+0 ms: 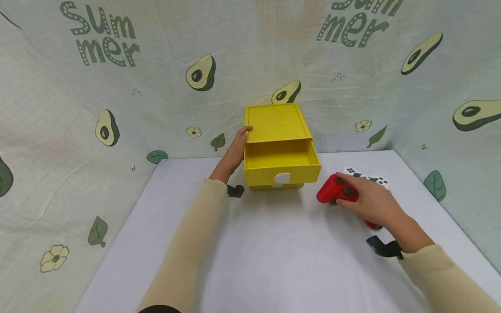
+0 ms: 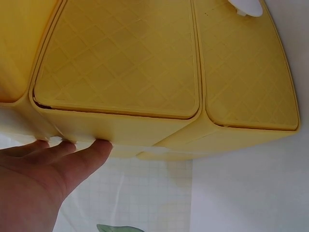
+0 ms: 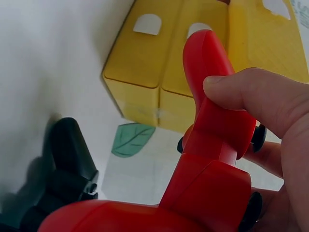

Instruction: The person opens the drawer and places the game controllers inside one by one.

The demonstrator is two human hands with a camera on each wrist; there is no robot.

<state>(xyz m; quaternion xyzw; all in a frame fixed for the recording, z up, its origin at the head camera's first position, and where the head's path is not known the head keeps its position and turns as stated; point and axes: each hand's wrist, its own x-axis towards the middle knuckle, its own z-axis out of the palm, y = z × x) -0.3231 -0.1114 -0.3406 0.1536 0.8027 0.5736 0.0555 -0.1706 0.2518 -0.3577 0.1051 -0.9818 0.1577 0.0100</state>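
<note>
A yellow drawer box (image 1: 278, 124) stands at the back, its top drawer (image 1: 279, 174) pulled out and hollow inside. My left hand (image 1: 233, 152) rests along the box's left side, fingertips at the upper edge. In the left wrist view the fingers (image 2: 79, 162) lie fairly straight against the side wall. To the right of the box, my right hand (image 1: 372, 202) grips a red game controller (image 1: 332, 189) with black sticks. Seen from the right wrist, the thumb (image 3: 224, 92) presses on one grip of the controller while the other fingers curl behind it, partly hidden.
A white game controller (image 1: 348, 170) with black buttons lies behind my right hand, partly covered. Lower drawers with white tabs (image 3: 147, 24) are closed. Printed cloth (image 1: 164, 87) hangs behind and beside the white tabletop (image 1: 258, 261).
</note>
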